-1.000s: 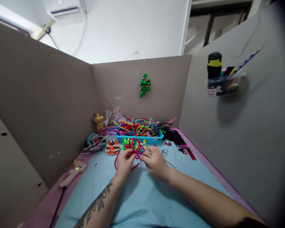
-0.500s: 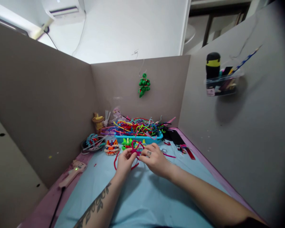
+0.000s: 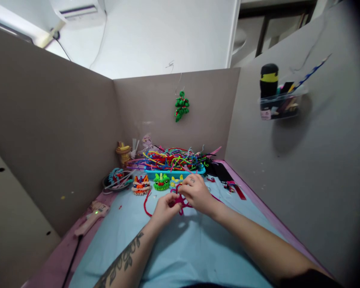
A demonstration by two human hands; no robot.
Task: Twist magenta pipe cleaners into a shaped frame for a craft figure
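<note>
- Pinching the magenta looped piece [image 3: 185, 205] near its top, the right hand [image 3: 199, 195] has its fingertips together.
- At the piece's left edge, the left hand [image 3: 165, 209] curls thumb and forefinger; whether they grip, I cannot tell.
- Beyond the left fingers: a green figure [image 3: 161, 182].

Short of the hands [image 3: 198, 194], cloth [image 3: 171, 252] lies open; the green figure [image 3: 161, 183] and tray [image 3: 152, 175] block beyond.

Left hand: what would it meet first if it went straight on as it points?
From the left hand, first the magenta looped piece at its fingertips, then probably the right hand; depth is unclear in this one view.
</note>
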